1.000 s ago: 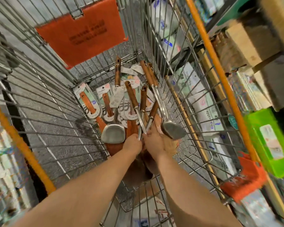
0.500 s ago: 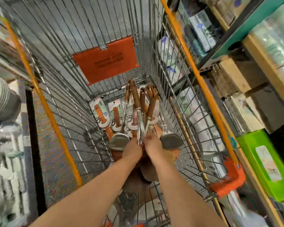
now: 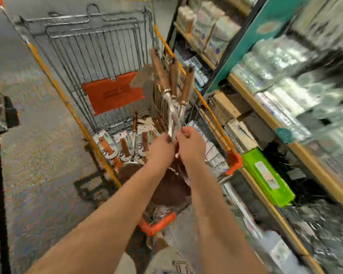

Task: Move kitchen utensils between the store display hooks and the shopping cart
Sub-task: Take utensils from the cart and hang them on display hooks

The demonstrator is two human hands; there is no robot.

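Note:
Both my hands hold one bundle of wooden-handled metal utensils (image 3: 171, 89) above the wire shopping cart (image 3: 99, 46), handles pointing up and away. My left hand (image 3: 160, 148) grips the metal shafts from the left. My right hand (image 3: 190, 144) grips them from the right, fingers curled. The utensil heads hang below my hands, mostly hidden. Several more wooden-handled utensils on cards (image 3: 125, 148) lie on the cart floor, with a metal spatula head (image 3: 129, 171) beside my left wrist.
An orange flap (image 3: 113, 93) hangs on the cart's far wall. Orange rails (image 3: 71, 107) edge the cart. Shelves of packaged goods (image 3: 285, 66) stand close on the right, with a green package (image 3: 265, 177) near the cart's orange corner (image 3: 233, 161). Grey floor lies to the left.
Both hands have lifted the bundle of utensils up from the cart floor, above the rim. The view has tilted up and toward the shelves.

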